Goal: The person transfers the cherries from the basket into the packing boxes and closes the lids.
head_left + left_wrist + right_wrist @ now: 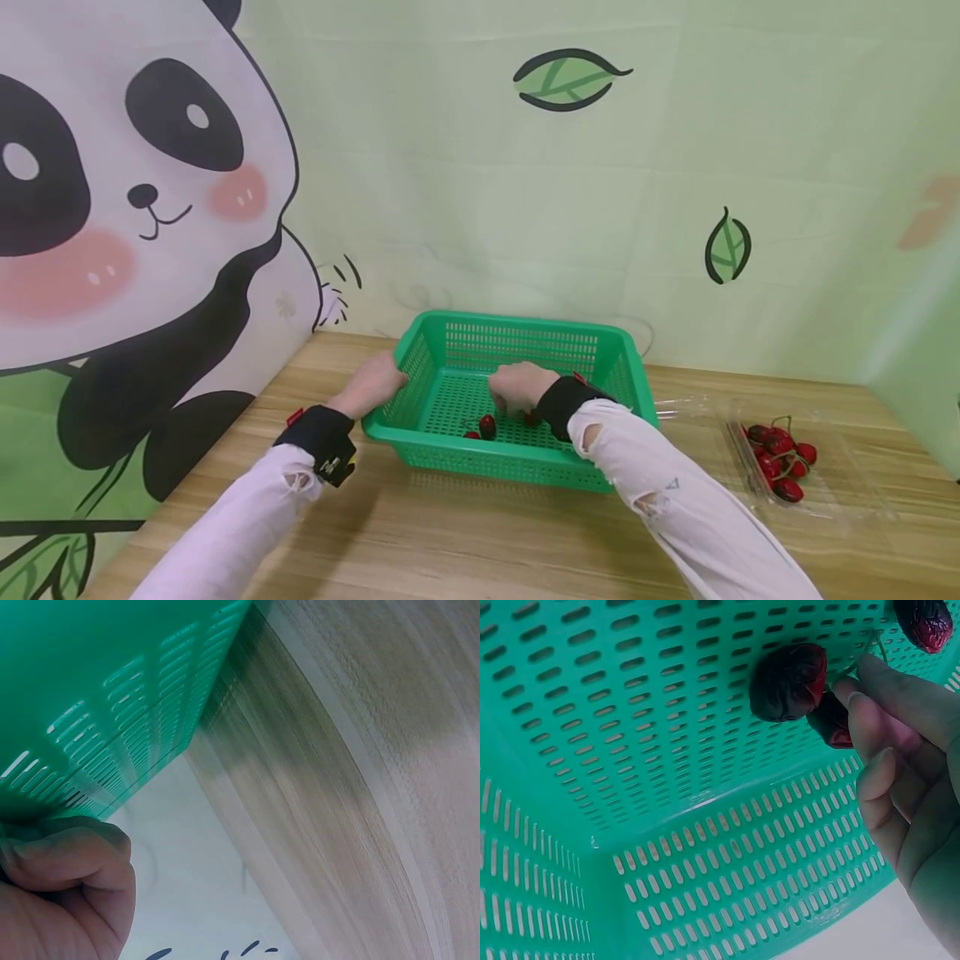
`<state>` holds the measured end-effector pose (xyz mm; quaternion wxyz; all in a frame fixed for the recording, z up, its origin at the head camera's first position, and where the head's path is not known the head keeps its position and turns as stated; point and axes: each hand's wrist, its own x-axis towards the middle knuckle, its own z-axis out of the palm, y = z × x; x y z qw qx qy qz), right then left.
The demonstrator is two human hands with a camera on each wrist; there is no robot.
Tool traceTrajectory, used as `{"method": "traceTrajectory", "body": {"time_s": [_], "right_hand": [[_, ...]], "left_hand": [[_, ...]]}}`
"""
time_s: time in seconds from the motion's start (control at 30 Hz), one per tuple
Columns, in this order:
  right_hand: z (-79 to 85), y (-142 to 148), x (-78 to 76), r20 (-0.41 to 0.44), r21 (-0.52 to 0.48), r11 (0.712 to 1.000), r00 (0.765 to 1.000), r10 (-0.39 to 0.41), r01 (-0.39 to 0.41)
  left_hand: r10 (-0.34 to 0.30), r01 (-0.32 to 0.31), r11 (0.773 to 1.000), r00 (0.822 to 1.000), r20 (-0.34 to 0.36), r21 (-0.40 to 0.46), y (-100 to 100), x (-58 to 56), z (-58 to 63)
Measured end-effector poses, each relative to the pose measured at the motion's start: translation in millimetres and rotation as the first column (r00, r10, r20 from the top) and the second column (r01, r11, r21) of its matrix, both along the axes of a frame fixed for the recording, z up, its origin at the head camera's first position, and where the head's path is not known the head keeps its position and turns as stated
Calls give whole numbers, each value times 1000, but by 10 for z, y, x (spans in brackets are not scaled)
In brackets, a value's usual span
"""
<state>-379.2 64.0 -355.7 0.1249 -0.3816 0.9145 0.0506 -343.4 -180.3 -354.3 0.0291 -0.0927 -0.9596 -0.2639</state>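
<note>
A green plastic basket [495, 454] with slotted walls stands on the table. My left hand [372, 385] grips its left rim, fingers curled at the slotted side in the left wrist view. Inside the basket is my right hand [521, 387], low over the floor. In the right wrist view its thumb and forefinger [877, 679] pinch a thin green cherry stem [883, 646]. Two dark red cherries, a nearer one [787, 681] and one partly behind it [831, 724], lie beside the fingertips. Another cherry [924, 624] shows above the hand.
Right of the basket, a clear plastic box [817, 500] holds several red cherries [780, 458] with stems. The wooden table [450, 542] runs back to a pale green printed cloth [465, 167]. A large panda print [142, 200] covers the left side.
</note>
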Motion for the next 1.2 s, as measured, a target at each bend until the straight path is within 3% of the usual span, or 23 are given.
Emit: {"method": "traceTrajectory", "body": {"time_s": [0.43, 0.87, 1.2], "right_hand": [[30, 33, 81, 22, -21, 1000, 1000, -19, 19], [-1, 92, 24, -14, 16, 1000, 1000, -9, 9], [90, 146, 51, -1, -1, 999, 999, -53, 53]], "left_hand": [[-12, 12, 1000, 1000, -16, 10, -9, -6, -21], [33, -34, 999, 999, 44, 17, 5, -26, -23], [36, -38, 999, 998, 56, 29, 0, -26, -17]]}}
